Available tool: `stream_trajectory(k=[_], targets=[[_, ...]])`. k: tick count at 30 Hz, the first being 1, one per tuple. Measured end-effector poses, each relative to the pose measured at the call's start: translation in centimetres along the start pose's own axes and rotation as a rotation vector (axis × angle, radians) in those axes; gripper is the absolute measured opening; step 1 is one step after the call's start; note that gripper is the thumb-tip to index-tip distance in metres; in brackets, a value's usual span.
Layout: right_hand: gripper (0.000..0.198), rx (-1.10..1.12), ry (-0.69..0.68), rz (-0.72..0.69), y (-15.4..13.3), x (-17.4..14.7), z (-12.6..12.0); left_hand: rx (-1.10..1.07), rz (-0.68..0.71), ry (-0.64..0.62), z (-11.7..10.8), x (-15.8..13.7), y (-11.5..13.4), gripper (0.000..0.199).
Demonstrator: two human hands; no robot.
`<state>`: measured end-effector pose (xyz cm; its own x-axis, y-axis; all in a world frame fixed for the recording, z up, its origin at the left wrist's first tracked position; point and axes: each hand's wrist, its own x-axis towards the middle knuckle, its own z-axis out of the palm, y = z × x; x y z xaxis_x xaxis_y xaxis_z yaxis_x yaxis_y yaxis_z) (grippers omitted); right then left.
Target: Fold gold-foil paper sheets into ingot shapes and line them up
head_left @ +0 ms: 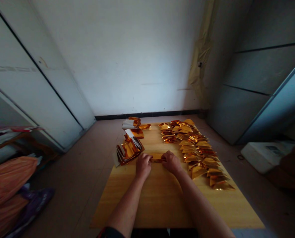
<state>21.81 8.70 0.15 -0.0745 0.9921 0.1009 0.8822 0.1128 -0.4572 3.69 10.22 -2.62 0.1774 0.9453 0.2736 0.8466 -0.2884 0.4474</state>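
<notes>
A narrow strip of folded gold foil paper (157, 160) lies across the middle of the table between my hands. My left hand (144, 163) pinches its left end with curled fingers. At the other end my right hand (171, 162) grips it the same way, fingers closed. Just left of my left hand rests a loose stack of gold foil sheets (129, 149), some showing white undersides. Right of my right hand spread rows of folded gold foil pieces (198, 152), pointed at their ends and overlapping.
The wooden table (147, 205) stands near a white wall (127, 59). Another foil bundle (132, 123) sits at its far left corner. Pale cabinets (38, 82) rise on the left, a grey cabinet (254, 76) on the right. A white box (259, 155) is on the floor at right.
</notes>
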Motion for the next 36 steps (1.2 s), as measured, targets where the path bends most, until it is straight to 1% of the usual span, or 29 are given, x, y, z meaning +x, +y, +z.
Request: stream_trajectory(k=[6, 8, 11, 14, 16, 19, 23, 25, 27, 29, 31, 33, 36], targets=[[0.021, 0.053, 0.032, -0.032, 0.5, -0.1, 0.4, -0.119, 0.050, 0.110, 0.3, -0.3, -0.3, 0.032], [0.022, 0.051, 0.043, -0.042, 0.6, -0.4, 0.3, -0.139, 0.067, 0.120, 0.2, -0.5, -0.4, 0.032], [0.020, 0.033, 0.024, -0.079, 0.6, -0.9, 0.0, -0.120, 0.071, 0.112, 0.0, -0.6, -0.2, 0.030], [0.016, 0.041, 0.018, -0.105, 0.7, -1.3, -0.2, -0.104, 0.066, 0.128, -0.2, -0.7, 0.1, 0.022], [0.016, 0.057, 0.040, -0.086, 0.8, -1.3, -0.1, -0.091, 0.071, 0.139, -0.3, -0.7, 0.2, 0.015], [0.013, 0.104, 0.085, -0.019, 1.2, -1.2, 0.4, -0.075, 0.076, 0.126, -0.2, -0.5, 0.1, 0.011], [0.032, 0.224, 0.160, 0.063, 1.8, -0.9, 1.4, -0.093, 0.061, 0.122, 0.1, -0.5, -0.2, 0.009], [0.041, 0.273, 0.196, 0.066, 2.0, -0.8, 1.7, -0.125, 0.048, 0.156, 0.3, -0.4, -0.3, 0.016], [0.045, 0.293, 0.209, 0.049, 2.2, -0.8, 1.9, -0.178, 0.043, 0.203, 0.7, -0.4, -0.5, 0.031], [0.041, 0.276, 0.196, 0.037, 2.2, -0.8, 1.9, -0.216, 0.042, 0.242, 1.0, -0.4, -0.7, 0.045], [0.033, 0.237, 0.178, 0.027, 2.3, -0.8, 1.9, -0.222, 0.044, 0.265, 1.3, -0.4, -0.8, 0.054], [0.027, 0.200, 0.170, 0.019, 2.3, -0.8, 1.8, -0.217, 0.050, 0.277, 1.5, -0.4, -0.9, 0.056], [0.025, 0.167, 0.141, 0.003, 2.2, -0.7, 1.7, -0.215, 0.075, 0.280, 1.6, -0.5, -1.0, 0.054]])
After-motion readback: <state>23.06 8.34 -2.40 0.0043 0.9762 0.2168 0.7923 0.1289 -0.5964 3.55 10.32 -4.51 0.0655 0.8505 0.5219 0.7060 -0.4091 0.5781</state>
